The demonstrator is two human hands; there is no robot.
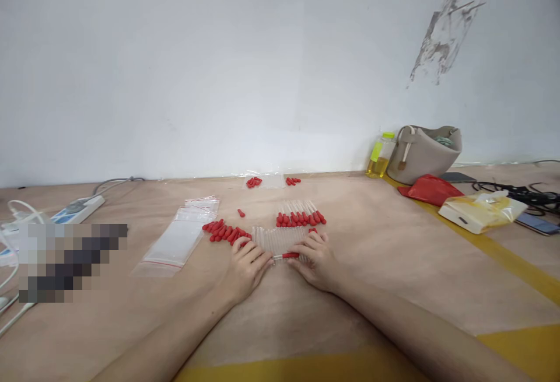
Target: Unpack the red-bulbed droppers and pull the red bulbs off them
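Between my hands, a clear dropper tube point(277, 258) lies sideways with its right end in a red rubber bulb point(290, 255). My left hand point(248, 264) pinches the tube, its fingers partly hiding it. The bulb is gripped by my right hand point(318, 260). Just beyond lies a row of bare clear tubes point(280, 240), side by side. Farther back, several tubes fitted with red bulbs point(300, 218) lie in a row, bulbs towards me. A heap of loose red bulbs point(225, 232) sits left of the bare tubes, and one lone bulb point(241, 213) lies behind it.
Zip bags point(177, 239) lie on the left, near a power strip point(79, 210) with cables. By the wall is a plastic bag point(272, 181) with red bulbs at both ends. A bottle point(380, 157), grey handbag point(426, 154), tissue pack point(480, 211) and phone point(538, 223) occupy the right.
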